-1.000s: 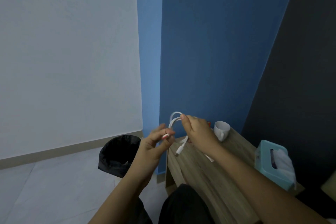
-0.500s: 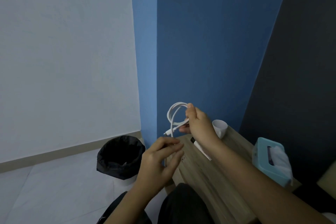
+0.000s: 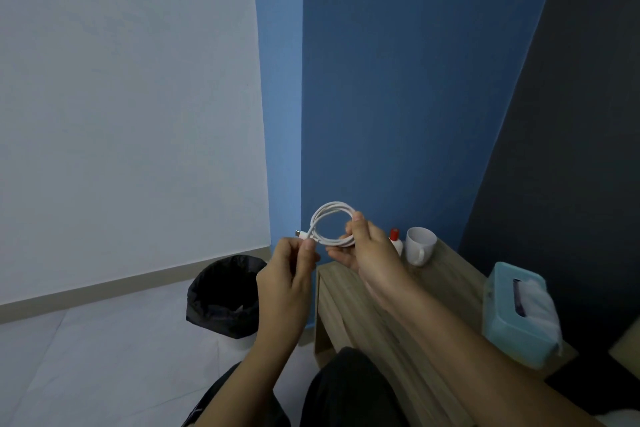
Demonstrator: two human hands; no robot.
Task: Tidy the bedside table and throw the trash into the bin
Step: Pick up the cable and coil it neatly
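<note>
Items counted: one white cable (image 3: pixel 334 205); one black-lined bin (image 3: pixel 225 295); one wooden bedside table (image 3: pixel 343 308); one white cup (image 3: pixel 419 246); one red-capped bottle (image 3: pixel 396 241); one teal tissue box (image 3: pixel 509 319). Hands in view: two, the left hand (image 3: pixel 287 284) and the right hand (image 3: pixel 372 253).

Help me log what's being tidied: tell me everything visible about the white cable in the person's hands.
The white cable is thin, with a smooth, plastic-looking sheath, wound into a few roughly round loops that face the camera. It is held in the air, clear of the bedside table. The right hand pinches the coil's right side; the left hand pinches the free end just behind a small connector that points left. Nothing else touches it.
</note>
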